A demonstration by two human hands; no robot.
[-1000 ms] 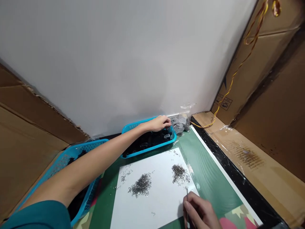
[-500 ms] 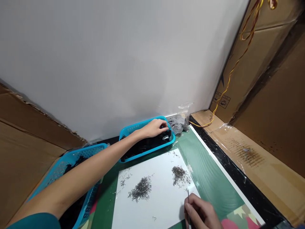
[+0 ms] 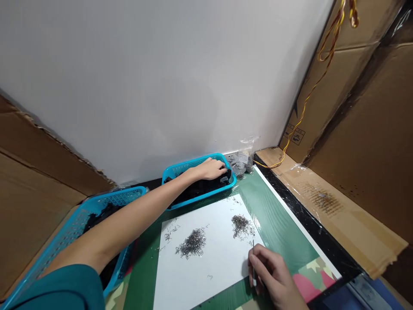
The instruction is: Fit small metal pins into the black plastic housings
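Observation:
My left hand (image 3: 213, 168) reaches into the right end of the far blue basket (image 3: 200, 197), its fingers bent down among black items (image 3: 193, 189); what they hold, if anything, is hidden. In my right hand (image 3: 269, 269) a thin metal tool (image 3: 253, 254) is pinched upright, at the right edge of a white board (image 3: 180, 288). Two heaps of small metal hooks lie on the board, a larger one (image 3: 194, 243) left of the middle and a smaller one (image 3: 241, 225) at the right. A few loose hooks (image 3: 171, 230) are scattered near the board's left corner.
Another blue basket (image 3: 112, 284) with black items stands at the left, under my forearm. Clear plastic bags (image 3: 241, 162) sit beside the far basket. Cardboard walls (image 3: 374, 142) flank both sides, and a yellow-brown twisted wire (image 3: 305, 107) hangs at the right.
My left hand has dipped lower into the far basket, its fingers now down among the black items. My right hand still holds the tool by the board's edge. The view has shifted slightly.

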